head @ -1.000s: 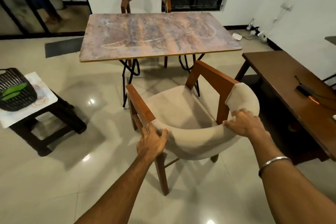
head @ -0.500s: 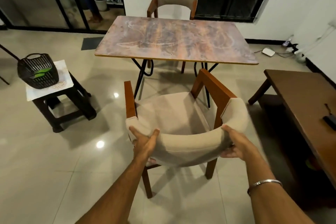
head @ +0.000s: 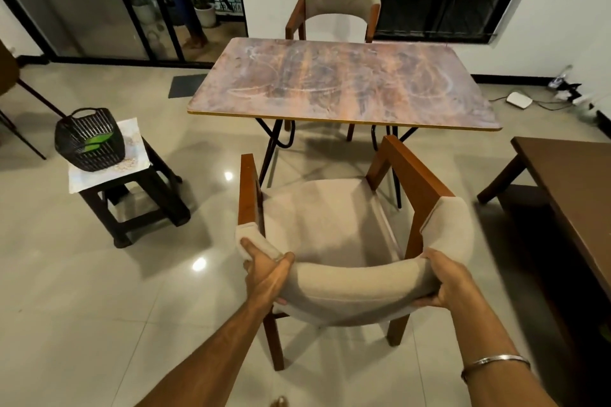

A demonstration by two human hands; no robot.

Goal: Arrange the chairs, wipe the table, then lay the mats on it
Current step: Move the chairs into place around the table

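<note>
Black plastic weave makes up the basket (head: pixel 89 139) at the left of the frame, with something bright green inside it. It sits on a pale patterned sheet (head: pixel 130 155) spread over a dark wooden stool (head: pixel 139 205). Right of the stool, low in the frame, the left hand (head: pixel 267 274) grips the left end of the near chair's padded backrest, thumb over the top and fingers curled underneath. That chair (head: pixel 330 218), beige cushion on a reddish wood frame, fills the lower middle of the picture. Its seat faces the table and its front posts reach close to the table's near edge. Whether all its legs are on the tiled floor cannot be told. Above it, in the centre, stands the table (head: pixel 344 82), a worn brownish top streaked with pale smears, on thin black legs. A second matching chair (head: pixel 340 0) sits tucked at the table's far side, in the upper middle. Further right the right hand (head: pixel 446 281) clasps the backrest's right part, thumb on top and fingers wrapped under the padding. A metal bangle (head: pixel 496 362) circles that wrist. A small white box (head: pixel 519 100) lies on the floor at the right, and a dark wooden bench (head: pixel 568 182) runs along the right edge.
</note>
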